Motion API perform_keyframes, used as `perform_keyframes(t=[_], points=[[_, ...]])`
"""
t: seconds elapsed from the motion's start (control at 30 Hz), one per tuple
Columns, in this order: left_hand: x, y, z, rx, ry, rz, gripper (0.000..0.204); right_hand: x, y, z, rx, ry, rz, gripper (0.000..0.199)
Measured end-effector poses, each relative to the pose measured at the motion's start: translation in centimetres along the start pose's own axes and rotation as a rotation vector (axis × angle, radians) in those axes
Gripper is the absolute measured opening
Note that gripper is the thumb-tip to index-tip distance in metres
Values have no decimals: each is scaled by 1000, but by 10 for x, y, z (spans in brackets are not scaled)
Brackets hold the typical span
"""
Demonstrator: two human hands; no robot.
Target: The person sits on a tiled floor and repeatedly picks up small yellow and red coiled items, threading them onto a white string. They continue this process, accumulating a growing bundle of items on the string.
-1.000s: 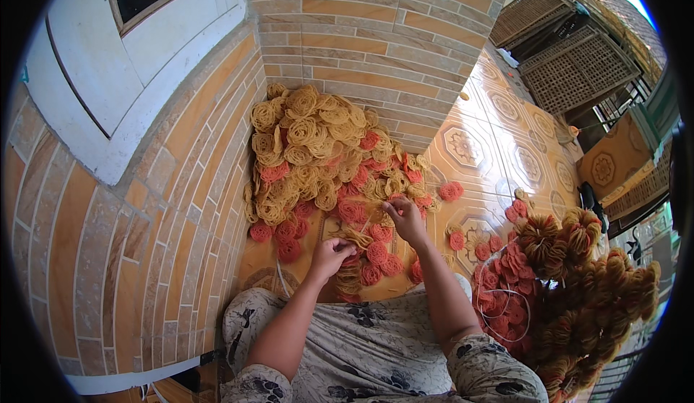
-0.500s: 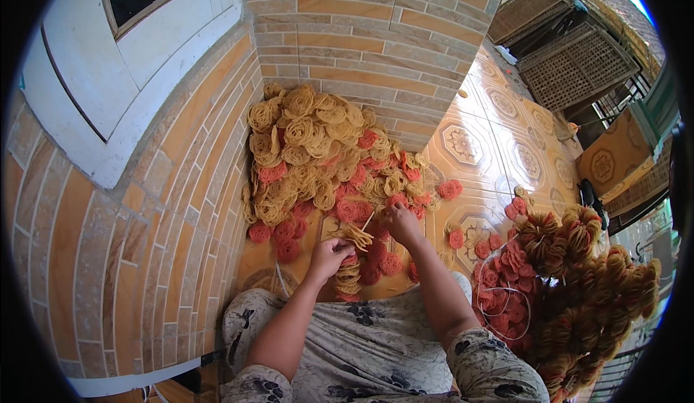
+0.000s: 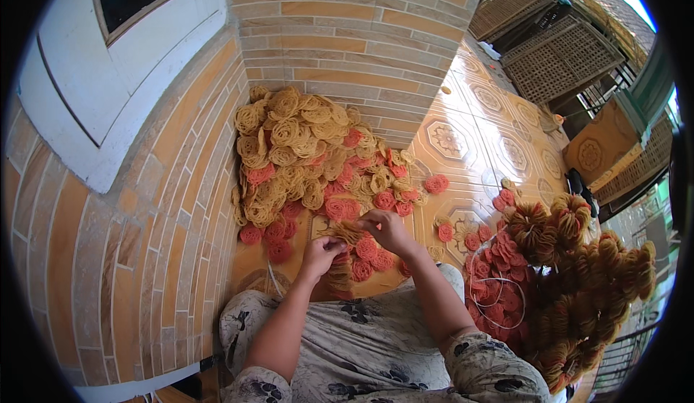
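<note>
I pinch a tan woven-fibre rosette (image 3: 347, 231) between both hands: my left hand (image 3: 322, 253) closes on its near edge, my right hand (image 3: 387, 229) grips the far side. I judge I am mid-way through sorting or bundling one (the heap of tan and red coiled rosettes (image 3: 311, 157) lies just beyond my fingers). Next calls for a steady grip.

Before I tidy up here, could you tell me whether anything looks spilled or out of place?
A few red woven rosettes lie scattered on the patterned tile floor, apart from the tan and red pile against the brick wall.
</note>
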State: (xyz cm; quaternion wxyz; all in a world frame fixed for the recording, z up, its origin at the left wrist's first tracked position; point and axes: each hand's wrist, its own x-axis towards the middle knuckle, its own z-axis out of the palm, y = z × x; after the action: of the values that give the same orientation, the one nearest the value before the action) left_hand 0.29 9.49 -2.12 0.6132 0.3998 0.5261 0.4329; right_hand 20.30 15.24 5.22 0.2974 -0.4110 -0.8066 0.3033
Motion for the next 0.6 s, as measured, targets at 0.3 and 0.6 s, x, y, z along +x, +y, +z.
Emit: perform_keyframes(t=[0.3,0.6], points=[[0,4,2,69,-60,-7,14,-116,125,-76,-704,-243,978,64],[-1,-3,5,92,-116,10,13,-37,105,-41,237,195,683,37]])
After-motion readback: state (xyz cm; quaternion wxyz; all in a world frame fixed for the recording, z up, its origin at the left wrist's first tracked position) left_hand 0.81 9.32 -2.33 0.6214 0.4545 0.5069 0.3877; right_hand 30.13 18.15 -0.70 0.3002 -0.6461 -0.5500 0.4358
